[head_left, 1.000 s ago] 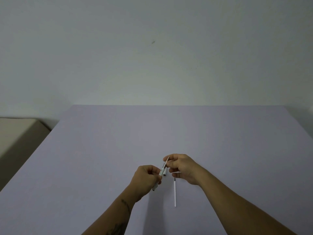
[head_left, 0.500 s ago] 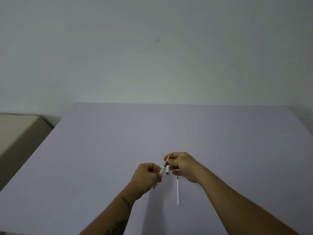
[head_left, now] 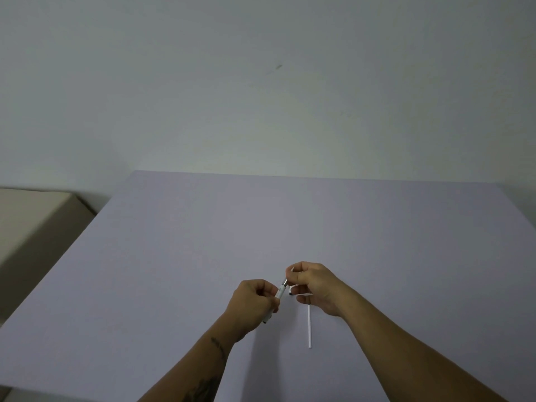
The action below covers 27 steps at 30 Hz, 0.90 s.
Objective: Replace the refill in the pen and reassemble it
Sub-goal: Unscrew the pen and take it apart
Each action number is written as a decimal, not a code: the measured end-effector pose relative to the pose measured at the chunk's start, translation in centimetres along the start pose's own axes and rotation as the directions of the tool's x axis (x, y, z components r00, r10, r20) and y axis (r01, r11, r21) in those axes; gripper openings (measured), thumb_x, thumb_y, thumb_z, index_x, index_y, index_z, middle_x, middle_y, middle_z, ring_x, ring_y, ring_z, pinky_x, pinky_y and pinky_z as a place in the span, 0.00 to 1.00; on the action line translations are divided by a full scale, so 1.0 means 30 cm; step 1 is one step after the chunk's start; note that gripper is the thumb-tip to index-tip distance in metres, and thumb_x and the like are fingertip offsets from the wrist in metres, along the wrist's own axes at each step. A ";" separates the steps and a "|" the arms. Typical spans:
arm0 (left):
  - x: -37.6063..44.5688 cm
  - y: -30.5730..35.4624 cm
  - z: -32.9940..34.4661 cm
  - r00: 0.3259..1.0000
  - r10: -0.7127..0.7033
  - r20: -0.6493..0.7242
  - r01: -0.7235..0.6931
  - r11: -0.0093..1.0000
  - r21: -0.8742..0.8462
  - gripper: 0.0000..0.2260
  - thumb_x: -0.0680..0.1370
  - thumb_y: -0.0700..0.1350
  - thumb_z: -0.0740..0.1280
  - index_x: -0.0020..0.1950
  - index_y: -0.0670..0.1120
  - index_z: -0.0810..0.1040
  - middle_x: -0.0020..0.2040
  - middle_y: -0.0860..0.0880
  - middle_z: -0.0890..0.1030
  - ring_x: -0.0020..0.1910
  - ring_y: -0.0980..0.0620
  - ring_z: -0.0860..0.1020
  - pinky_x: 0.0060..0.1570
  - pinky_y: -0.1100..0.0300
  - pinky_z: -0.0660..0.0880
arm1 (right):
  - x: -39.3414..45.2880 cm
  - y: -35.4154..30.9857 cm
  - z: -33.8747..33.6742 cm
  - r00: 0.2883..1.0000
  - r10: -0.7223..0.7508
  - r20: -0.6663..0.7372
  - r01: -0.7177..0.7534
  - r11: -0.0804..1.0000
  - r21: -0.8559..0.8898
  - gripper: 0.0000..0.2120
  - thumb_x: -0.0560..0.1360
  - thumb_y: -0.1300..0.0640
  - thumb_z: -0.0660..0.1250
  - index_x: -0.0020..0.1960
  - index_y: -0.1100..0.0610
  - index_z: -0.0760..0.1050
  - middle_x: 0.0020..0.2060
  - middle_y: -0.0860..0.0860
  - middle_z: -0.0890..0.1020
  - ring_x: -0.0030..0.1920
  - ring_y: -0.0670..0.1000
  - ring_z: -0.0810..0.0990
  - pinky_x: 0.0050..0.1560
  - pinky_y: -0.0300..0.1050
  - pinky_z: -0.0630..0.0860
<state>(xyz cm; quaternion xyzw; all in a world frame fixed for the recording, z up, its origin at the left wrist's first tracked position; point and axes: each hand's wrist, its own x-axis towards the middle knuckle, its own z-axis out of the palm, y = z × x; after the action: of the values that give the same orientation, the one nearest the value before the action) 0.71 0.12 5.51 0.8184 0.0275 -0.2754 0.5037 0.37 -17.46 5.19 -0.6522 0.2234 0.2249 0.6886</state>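
My left hand (head_left: pixel 252 304) grips a white pen barrel (head_left: pixel 279 294), held tilted with its lower end poking out below my fist. My right hand (head_left: pixel 314 285) pinches a thin white refill (head_left: pixel 291 271) that runs into the barrel's upper end. Only a short piece of that refill shows above my fingers. A small white pen part (head_left: pixel 290 291) lies just beneath my right fingers. A second white refill (head_left: pixel 309 326) lies flat on the table below my right hand, pointing toward me.
The hands work over a wide lavender table (head_left: pixel 174 256) that backs onto a plain pale wall. A beige piece of furniture (head_left: pixel 26 216) stands off the table's left edge.
The refill has slid further into the barrel, so less of it shows between my hands. The loose refill on the table has stayed put.
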 end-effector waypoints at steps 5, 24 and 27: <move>0.000 -0.004 -0.002 1.000 -0.006 0.004 0.006 1.000 0.005 0.06 0.74 0.35 0.68 0.42 0.44 0.82 0.38 0.42 0.83 0.37 0.46 0.80 0.41 0.53 0.81 | -0.001 0.002 0.002 1.000 -0.009 -0.014 0.009 1.000 -0.028 0.06 0.80 0.62 0.65 0.51 0.60 0.82 0.44 0.55 0.83 0.44 0.53 0.79 0.43 0.44 0.78; 0.018 0.004 0.014 0.996 -0.054 0.069 0.059 0.996 -0.071 0.07 0.75 0.34 0.68 0.40 0.45 0.81 0.39 0.44 0.80 0.43 0.45 0.78 0.52 0.47 0.81 | -0.006 -0.002 -0.018 1.000 0.003 0.014 -0.003 0.999 -0.040 0.04 0.78 0.59 0.69 0.49 0.58 0.82 0.44 0.53 0.83 0.43 0.51 0.79 0.44 0.44 0.77; 0.022 0.010 0.021 0.997 -0.050 0.066 0.053 0.998 -0.045 0.07 0.75 0.35 0.68 0.42 0.45 0.82 0.40 0.44 0.80 0.43 0.45 0.79 0.52 0.47 0.82 | -0.006 -0.009 -0.027 1.000 -0.001 0.015 0.002 0.999 -0.052 0.07 0.79 0.63 0.65 0.51 0.58 0.83 0.43 0.52 0.84 0.42 0.51 0.80 0.42 0.42 0.77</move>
<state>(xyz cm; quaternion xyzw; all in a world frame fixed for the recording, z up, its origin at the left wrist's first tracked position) 1.11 -0.73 5.22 0.7961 0.0388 -0.3139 0.5159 0.37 -18.28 5.47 -0.6683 0.2118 0.2349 0.6733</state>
